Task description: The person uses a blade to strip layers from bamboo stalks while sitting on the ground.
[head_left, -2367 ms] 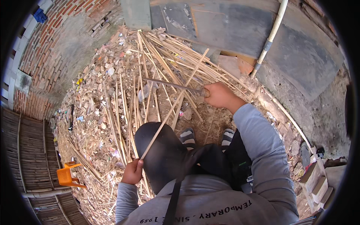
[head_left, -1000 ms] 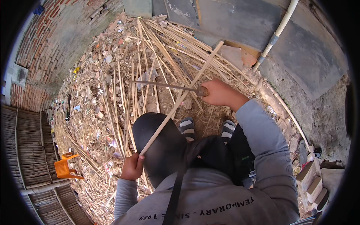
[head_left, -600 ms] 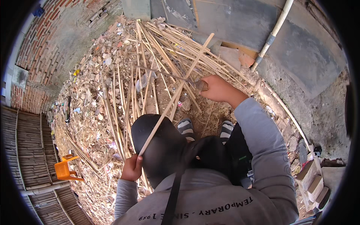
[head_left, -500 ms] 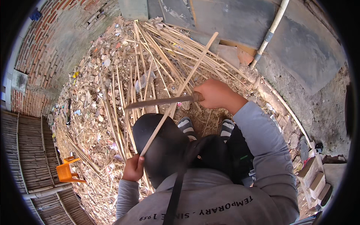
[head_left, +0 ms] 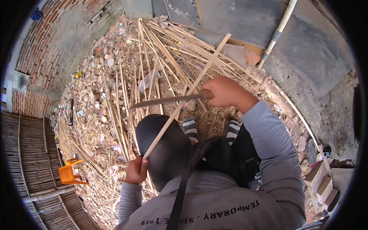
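My left hand (head_left: 136, 170) grips the near end of a long pale bamboo strip (head_left: 207, 68), which slants away to the upper right across my dark-clad knee. The fingers of my right hand (head_left: 222, 92) are wrapped round the wooden handle of a machete (head_left: 163, 101). Its dark, worn blade points left and crosses the strip near the strip's middle. Whether the edge touches the strip, I cannot tell.
Several bamboo strips (head_left: 184, 40) lie spread over the littered ground ahead. A brick wall (head_left: 42, 61) rises at the left, with woven bamboo panels (head_left: 28, 153) and an orange chair (head_left: 69, 174) below. A pole (head_left: 279, 32) leans against grey boards at the upper right.
The strip's far end has shifted slightly right. My right hand and the machete have moved a little right and toward the far side, while my left hand keeps its hold.
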The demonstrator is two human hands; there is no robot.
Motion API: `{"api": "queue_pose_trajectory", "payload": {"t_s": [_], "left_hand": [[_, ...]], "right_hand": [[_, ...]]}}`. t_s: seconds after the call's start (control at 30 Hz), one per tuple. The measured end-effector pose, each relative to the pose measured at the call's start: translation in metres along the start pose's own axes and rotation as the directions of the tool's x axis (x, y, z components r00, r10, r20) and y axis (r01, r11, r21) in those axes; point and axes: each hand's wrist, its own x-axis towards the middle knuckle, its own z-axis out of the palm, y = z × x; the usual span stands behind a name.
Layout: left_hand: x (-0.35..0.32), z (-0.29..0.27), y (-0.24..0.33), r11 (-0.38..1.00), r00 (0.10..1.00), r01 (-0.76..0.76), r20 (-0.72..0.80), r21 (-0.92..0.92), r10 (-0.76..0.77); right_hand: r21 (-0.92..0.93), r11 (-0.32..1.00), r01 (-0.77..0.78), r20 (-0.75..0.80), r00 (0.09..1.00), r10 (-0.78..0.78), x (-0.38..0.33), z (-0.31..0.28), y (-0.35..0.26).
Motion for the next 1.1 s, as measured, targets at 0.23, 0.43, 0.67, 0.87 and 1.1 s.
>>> {"api": "queue_pose_trajectory", "payload": {"t_s": [0.23, 0.43, 0.67, 0.87, 1.1], "left_hand": [[0.010, 0.006, -0.006, 0.997, 1.000, 0.006, -0.008, -0.078, -0.007], [0.009, 0.008, -0.009, 0.998, 0.999, -0.019, -0.028, -0.065, 0.017], [0.016, 0.006, -0.006, 1.000, 0.999, -0.007, -0.052, -0.023, 0.005], [0.008, 0.006, 0.001, 1.000, 0.998, 0.011, -0.059, -0.024, -0.012], [0.006, 0.004, 0.009, 0.993, 0.997, -0.016, -0.075, 0.114, 0.025]], "right_hand": [[0.291, 0.926, -0.241, 0.026, 0.969, 0.244, 0.007, 0.007, 0.028], [-0.094, 0.996, 0.009, 0.067, 0.998, -0.002, 0.011, 0.003, -0.003], [0.275, 0.925, -0.262, -0.098, 0.949, 0.298, 0.011, 0.009, 0.057], [-0.043, 0.996, -0.076, -0.002, 0.997, 0.076, 0.004, -0.005, -0.003], [0.208, 0.955, -0.210, -0.204, 0.946, 0.252, 0.006, 0.023, 0.071]]}}
